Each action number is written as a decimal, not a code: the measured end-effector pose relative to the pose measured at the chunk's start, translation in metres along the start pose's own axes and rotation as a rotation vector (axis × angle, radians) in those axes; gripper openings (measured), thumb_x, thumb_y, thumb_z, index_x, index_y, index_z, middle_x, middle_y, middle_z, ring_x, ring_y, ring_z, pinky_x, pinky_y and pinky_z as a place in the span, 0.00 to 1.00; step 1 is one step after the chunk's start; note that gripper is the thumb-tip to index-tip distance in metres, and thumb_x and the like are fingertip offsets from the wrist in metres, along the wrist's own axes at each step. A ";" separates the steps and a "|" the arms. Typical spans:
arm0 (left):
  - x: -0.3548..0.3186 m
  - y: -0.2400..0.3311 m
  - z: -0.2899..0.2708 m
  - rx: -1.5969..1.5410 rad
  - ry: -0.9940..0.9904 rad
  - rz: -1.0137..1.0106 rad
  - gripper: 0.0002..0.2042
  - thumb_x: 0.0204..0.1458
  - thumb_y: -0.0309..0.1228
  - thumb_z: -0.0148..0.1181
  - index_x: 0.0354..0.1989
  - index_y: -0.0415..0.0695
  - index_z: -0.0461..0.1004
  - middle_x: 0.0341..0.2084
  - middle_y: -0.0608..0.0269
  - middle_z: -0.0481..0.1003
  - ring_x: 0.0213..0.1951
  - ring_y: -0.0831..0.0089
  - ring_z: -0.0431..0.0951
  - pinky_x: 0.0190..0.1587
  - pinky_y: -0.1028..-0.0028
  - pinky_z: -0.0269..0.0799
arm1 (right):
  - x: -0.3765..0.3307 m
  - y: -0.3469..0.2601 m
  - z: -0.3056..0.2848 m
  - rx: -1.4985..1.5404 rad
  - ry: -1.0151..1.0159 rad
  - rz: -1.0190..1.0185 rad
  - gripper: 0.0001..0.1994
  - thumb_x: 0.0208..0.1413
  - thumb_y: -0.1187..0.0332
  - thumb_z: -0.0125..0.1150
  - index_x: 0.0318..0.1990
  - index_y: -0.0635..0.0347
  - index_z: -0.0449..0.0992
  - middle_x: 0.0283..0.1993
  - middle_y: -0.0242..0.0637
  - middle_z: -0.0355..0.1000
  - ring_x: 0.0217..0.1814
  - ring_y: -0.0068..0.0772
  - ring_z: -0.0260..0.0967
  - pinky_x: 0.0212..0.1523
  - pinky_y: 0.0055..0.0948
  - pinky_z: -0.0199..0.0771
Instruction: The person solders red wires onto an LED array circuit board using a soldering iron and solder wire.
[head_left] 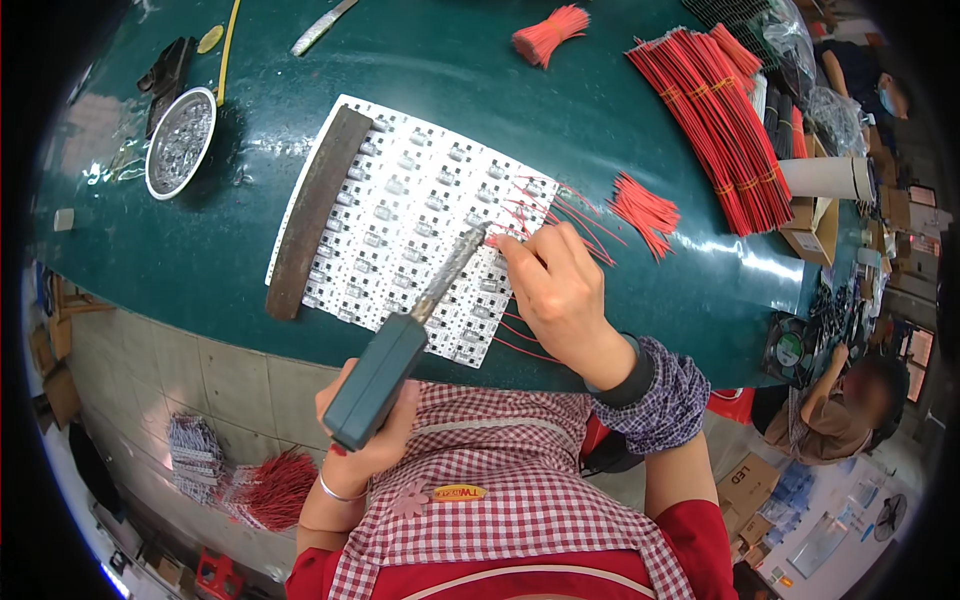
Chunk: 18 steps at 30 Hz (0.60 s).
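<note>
Head view: the white component board (393, 235) lay on the green surface (470, 85), a dark bar (320, 215) across the board's left part. Left hand (392, 440): fingers wrapped round the handle of a green-handled tool (378, 380), metal shaft slanting over the board, tip near the board's right side. Right hand (558, 295) at the board's right edge: thumb and forefinger together, apparently pinching a red wire end right by the tip; exact grip too small to tell. Loose red wires (590, 222) stuck out past the board's right edge. Small red bundle (643, 212) right of the board, big banded bundle (708, 125) farther right, bowl of metallic bits (152, 170) left of the board.

Risks, my judgement: tip looked like a soldering tip; if hot, a small slip could burn the right fingers, since they nearly met it. The cuff (655, 395) could snag wires near the board's edge and tug them askew. Bar sat only at left, so a knock might swing the board's right side.
</note>
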<state>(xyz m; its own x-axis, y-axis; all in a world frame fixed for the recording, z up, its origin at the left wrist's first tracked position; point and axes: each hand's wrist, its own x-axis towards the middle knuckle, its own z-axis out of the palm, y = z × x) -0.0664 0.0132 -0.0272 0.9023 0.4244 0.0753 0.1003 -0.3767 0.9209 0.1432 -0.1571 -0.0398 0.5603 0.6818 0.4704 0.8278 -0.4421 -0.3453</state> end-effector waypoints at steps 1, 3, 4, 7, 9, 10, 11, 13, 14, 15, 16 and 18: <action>-0.004 -0.003 -0.002 0.022 0.026 0.042 0.09 0.49 0.18 0.69 0.40 0.33 0.81 0.29 0.55 0.79 0.24 0.69 0.79 0.26 0.73 0.72 | 0.000 0.000 0.000 0.007 0.006 -0.007 0.15 0.44 0.83 0.70 0.42 0.63 0.82 0.29 0.34 0.64 0.31 0.35 0.66 0.29 0.34 0.69; -0.005 0.004 -0.004 -0.013 0.022 -0.034 0.09 0.49 0.18 0.70 0.40 0.33 0.81 0.29 0.54 0.79 0.24 0.68 0.80 0.27 0.72 0.73 | 0.000 0.000 0.000 0.000 0.008 -0.003 0.14 0.44 0.82 0.70 0.41 0.63 0.82 0.29 0.34 0.64 0.31 0.35 0.66 0.29 0.34 0.69; -0.005 0.006 -0.005 -0.047 0.018 -0.111 0.09 0.49 0.18 0.70 0.39 0.32 0.81 0.30 0.53 0.79 0.24 0.66 0.80 0.27 0.72 0.74 | 0.000 0.000 0.000 -0.005 0.010 0.001 0.14 0.44 0.82 0.70 0.41 0.63 0.82 0.29 0.34 0.64 0.31 0.35 0.66 0.29 0.34 0.69; -0.004 0.006 -0.002 -0.047 0.036 -0.072 0.09 0.49 0.18 0.70 0.39 0.32 0.81 0.30 0.53 0.79 0.25 0.66 0.81 0.28 0.72 0.75 | 0.000 -0.001 -0.001 0.002 0.002 0.007 0.14 0.45 0.82 0.70 0.41 0.63 0.82 0.29 0.35 0.65 0.31 0.36 0.67 0.29 0.34 0.70; -0.001 0.007 -0.001 -0.029 0.036 -0.032 0.09 0.49 0.18 0.70 0.39 0.32 0.81 0.30 0.53 0.80 0.26 0.66 0.81 0.28 0.73 0.75 | -0.001 -0.001 0.000 0.010 0.015 0.016 0.14 0.44 0.83 0.70 0.41 0.63 0.83 0.30 0.35 0.66 0.32 0.36 0.68 0.29 0.34 0.70; 0.001 0.007 -0.001 -0.010 0.036 0.006 0.09 0.49 0.18 0.70 0.39 0.32 0.81 0.30 0.53 0.80 0.26 0.67 0.81 0.28 0.73 0.76 | -0.001 -0.001 0.000 0.019 0.027 0.025 0.14 0.44 0.83 0.70 0.41 0.62 0.83 0.30 0.35 0.66 0.32 0.36 0.68 0.29 0.34 0.70; 0.002 0.007 -0.001 -0.010 0.037 0.006 0.09 0.49 0.18 0.70 0.39 0.32 0.81 0.30 0.53 0.80 0.26 0.67 0.81 0.28 0.73 0.76 | -0.001 -0.001 -0.001 0.019 0.027 0.024 0.14 0.44 0.83 0.70 0.41 0.62 0.83 0.30 0.35 0.66 0.32 0.36 0.68 0.29 0.34 0.70; 0.002 0.008 -0.001 -0.025 0.053 0.013 0.09 0.49 0.18 0.70 0.39 0.32 0.81 0.30 0.54 0.79 0.25 0.69 0.80 0.28 0.73 0.75 | -0.002 -0.001 -0.006 0.029 0.064 0.022 0.16 0.43 0.84 0.70 0.42 0.62 0.84 0.31 0.35 0.69 0.32 0.37 0.69 0.29 0.34 0.70; 0.002 0.009 -0.001 -0.024 0.056 0.011 0.09 0.49 0.18 0.70 0.39 0.32 0.81 0.30 0.54 0.79 0.25 0.69 0.80 0.28 0.73 0.75 | -0.003 -0.001 -0.008 0.032 0.063 0.019 0.16 0.43 0.84 0.70 0.42 0.62 0.84 0.31 0.35 0.69 0.32 0.37 0.69 0.29 0.34 0.70; 0.002 0.009 -0.002 -0.020 0.057 -0.004 0.10 0.49 0.17 0.70 0.40 0.32 0.81 0.30 0.54 0.79 0.25 0.69 0.80 0.28 0.73 0.75 | -0.004 0.000 -0.011 0.024 0.101 -0.009 0.16 0.42 0.82 0.69 0.42 0.63 0.83 0.31 0.34 0.69 0.32 0.36 0.68 0.29 0.33 0.70; 0.002 0.009 -0.002 -0.016 0.058 -0.019 0.10 0.48 0.17 0.70 0.40 0.31 0.81 0.29 0.55 0.79 0.25 0.70 0.80 0.28 0.74 0.75 | -0.004 0.000 -0.013 0.018 0.139 -0.038 0.16 0.41 0.80 0.68 0.42 0.64 0.83 0.31 0.33 0.70 0.32 0.35 0.68 0.29 0.32 0.69; 0.000 0.007 -0.003 -0.023 0.054 -0.028 0.10 0.48 0.17 0.70 0.40 0.31 0.81 0.29 0.55 0.79 0.25 0.70 0.79 0.28 0.74 0.75 | -0.002 -0.002 -0.019 0.027 0.179 -0.070 0.16 0.41 0.80 0.68 0.42 0.64 0.83 0.31 0.33 0.70 0.32 0.35 0.68 0.29 0.32 0.69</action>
<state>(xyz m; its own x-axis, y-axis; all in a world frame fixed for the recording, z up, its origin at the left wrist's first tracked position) -0.0668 0.0135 -0.0196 0.8755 0.4782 0.0694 0.1149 -0.3455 0.9314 0.1407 -0.1685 -0.0244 0.4993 0.5946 0.6302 0.8653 -0.3796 -0.3273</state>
